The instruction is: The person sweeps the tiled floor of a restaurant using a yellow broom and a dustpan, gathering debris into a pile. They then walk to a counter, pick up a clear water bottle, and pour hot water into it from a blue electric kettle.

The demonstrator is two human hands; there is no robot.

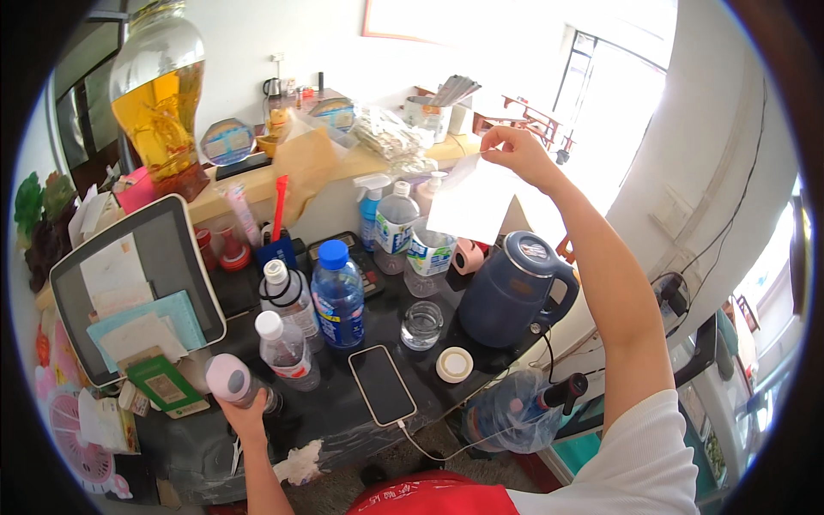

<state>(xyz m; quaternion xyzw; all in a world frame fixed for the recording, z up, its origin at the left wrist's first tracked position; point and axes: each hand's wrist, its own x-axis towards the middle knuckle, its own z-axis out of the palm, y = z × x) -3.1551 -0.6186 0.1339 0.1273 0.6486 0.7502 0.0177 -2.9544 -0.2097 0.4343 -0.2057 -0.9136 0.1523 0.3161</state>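
My left hand [243, 415] is closed around a tumbler with a pink and grey lid [228, 380], at the left part of the black counter [187, 450]. Raised at the upper right, my right hand [518, 154] pinches the top corner of a thin white sheet [475, 199], paper or cloth. The sheet hangs in front of a pump bottle and above an electric kettle [508, 290]. Beside the tumbler stands a clear plastic bottle with a white cap [283, 351]. A blue-capped bottle [338, 296] is just behind. A phone on a cable [383, 386] lies near the front edge.
A glass of clear liquid [421, 326] and a round white lid [454, 365] sit left of the kettle. Label-wrapped bottles [396, 225] and a blue spray bottle [369, 212] stand behind. A tilted screen [135, 290] rises at left. A large liquor jar [159, 103] tops the ledge.
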